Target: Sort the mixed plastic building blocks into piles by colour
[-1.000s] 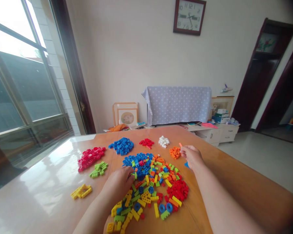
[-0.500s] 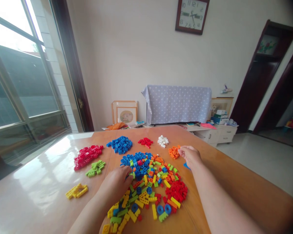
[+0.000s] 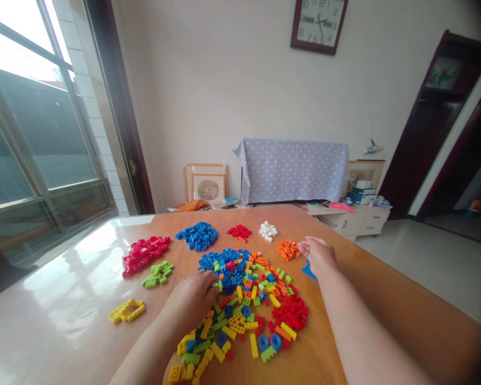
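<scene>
My left hand [image 3: 198, 291] reaches into the left side of a mixed pile of toy building bricks [image 3: 236, 323], its fingers curved downward near blue bricks [image 3: 232, 275]. The fingertips are hidden, so a grip cannot be made out. Just right of a small heap of orange bricks [image 3: 287, 249], my right hand [image 3: 319, 255] hovers with fingers loosely stretched and nothing visible in them. Blue pieces [image 3: 308, 269] lie on the table beside that hand, partly covered by it. Red bricks [image 3: 292, 313] gather at the mixed pile's right side.
Sorted heaps stand around the mixed pile: crimson bricks [image 3: 146, 255], lime green bricks [image 3: 157, 274], yellow bricks [image 3: 127, 311], blue bricks [image 3: 197, 236], red bricks [image 3: 239, 232] and white bricks [image 3: 268, 231]. The wooden table [image 3: 388, 299] has its far edge before a low white cabinet [image 3: 361, 222].
My right hand has shifted slightly right, away from the orange heap, and more of the blue pieces beside it shows. My left hand has stayed about where it was.
</scene>
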`<action>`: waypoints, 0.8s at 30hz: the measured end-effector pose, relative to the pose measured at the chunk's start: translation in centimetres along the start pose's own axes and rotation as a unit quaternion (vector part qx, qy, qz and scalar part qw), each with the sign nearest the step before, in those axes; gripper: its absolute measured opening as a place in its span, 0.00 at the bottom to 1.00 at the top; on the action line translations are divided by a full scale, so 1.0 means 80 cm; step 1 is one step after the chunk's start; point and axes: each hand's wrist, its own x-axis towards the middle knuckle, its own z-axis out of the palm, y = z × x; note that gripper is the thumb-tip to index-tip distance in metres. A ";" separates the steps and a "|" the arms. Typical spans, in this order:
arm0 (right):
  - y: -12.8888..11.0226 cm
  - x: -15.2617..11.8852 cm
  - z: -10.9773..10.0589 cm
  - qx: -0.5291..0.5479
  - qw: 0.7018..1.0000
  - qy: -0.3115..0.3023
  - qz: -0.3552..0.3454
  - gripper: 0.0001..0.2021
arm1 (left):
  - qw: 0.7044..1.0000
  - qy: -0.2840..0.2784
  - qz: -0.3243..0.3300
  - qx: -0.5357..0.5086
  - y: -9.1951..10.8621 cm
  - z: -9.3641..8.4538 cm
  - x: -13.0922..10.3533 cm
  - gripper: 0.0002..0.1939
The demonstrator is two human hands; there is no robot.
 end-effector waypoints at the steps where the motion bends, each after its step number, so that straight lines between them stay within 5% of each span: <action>1: -0.002 -0.001 -0.001 -0.004 1.000 0.006 -0.006 0.12 | 1.000 -0.001 0.000 0.001 0.000 0.000 0.000 0.10; 6: -0.010 -0.015 0.003 -0.061 0.998 -0.006 -0.035 0.14 | 1.000 0.009 0.012 0.005 -0.002 0.004 0.003 0.10; 10: -0.012 -0.042 0.016 -0.156 0.981 -0.102 -0.045 0.13 | 1.000 0.009 0.011 0.002 -0.003 0.004 0.003 0.10; 16: 0.001 -0.071 0.026 -0.340 0.899 -0.268 -0.068 0.05 | 1.000 -0.003 0.005 -0.001 0.000 -0.001 0.001 0.10; 24: 0.011 -0.088 0.028 -0.451 0.810 -0.360 -0.109 0.05 | 1.000 0.011 0.013 0.000 -0.006 0.009 0.003 0.09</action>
